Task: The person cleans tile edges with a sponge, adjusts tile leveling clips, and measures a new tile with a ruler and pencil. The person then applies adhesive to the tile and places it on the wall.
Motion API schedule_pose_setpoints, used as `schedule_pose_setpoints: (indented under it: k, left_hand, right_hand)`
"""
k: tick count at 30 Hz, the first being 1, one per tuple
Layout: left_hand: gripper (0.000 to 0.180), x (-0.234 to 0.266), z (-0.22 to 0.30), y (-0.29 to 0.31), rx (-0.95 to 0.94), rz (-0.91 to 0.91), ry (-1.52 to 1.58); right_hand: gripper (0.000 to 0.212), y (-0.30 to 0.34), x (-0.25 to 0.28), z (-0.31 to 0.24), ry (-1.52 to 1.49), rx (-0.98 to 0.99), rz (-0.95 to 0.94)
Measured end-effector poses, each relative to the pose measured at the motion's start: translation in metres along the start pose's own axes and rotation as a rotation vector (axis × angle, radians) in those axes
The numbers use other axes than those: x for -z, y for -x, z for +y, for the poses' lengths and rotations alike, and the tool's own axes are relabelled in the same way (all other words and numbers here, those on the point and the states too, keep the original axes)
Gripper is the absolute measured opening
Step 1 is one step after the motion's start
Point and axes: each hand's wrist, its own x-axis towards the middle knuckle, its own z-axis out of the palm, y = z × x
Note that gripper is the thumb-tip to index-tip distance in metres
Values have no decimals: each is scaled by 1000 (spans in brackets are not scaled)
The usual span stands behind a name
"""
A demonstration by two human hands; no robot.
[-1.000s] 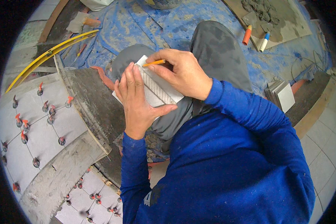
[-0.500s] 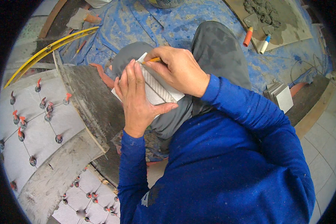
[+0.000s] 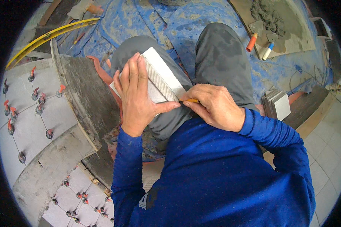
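Note:
A pale rectangular tile (image 3: 164, 69) lies across my left thigh. On top of it sits a narrow strip with slanting ridges (image 3: 159, 80). My left hand (image 3: 133, 94) holds the strip down, its fingers at the far end and the thumb stretched to the near end. My right hand (image 3: 218, 107) pinches a yellow pencil (image 3: 193, 100) at the strip's near end, beside my left thumb. The pencil's tip is hard to make out there.
Left of me, tiles (image 3: 60, 109) carry several red-topped levelling clips. A yellow spirit level (image 3: 49, 34) curves across the far left. Stacked small tiles (image 3: 280, 106) stand at right. Farther right, a board (image 3: 297, 41) bears wet mortar and two trowels with red and blue-white handles.
My right hand has drawn the pencil from the strip's far end toward me and rightward, to its near end. More of the pale tile shows. My left hand keeps its hold.

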Motion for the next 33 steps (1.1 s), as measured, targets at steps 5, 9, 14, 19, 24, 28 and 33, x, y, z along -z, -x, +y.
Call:
schedule_pose_setpoints:
  k: [5,9,14,19,24,28,33]
  left_hand:
    - [146,0,0,-1,1,4,19]
    - [147,1,0,-2,7,-20,1]
    - [147,4,2,-2,14,-32,-10]
    - [148,3,3,-2,22,-19,11]
    - [151,5,-4,5,12,-11,50]
    - [152,9,0,2,28,31,144]
    - [149,29,-26,16,149,308,187]
  right_hand:
    - [14,-8,8,-3,-48,4,80]
    - [15,-53,-2,7,-62,63,341]
    - [18,-99,-18,14,-55,70,426]
    - [20,-109,-23,13,-39,82,407]
    - [17,-79,-11,6,-101,-16,316]
    - [16,-52,0,3,-207,-182,322]
    - [16,-43,3,11,-334,-345,316]
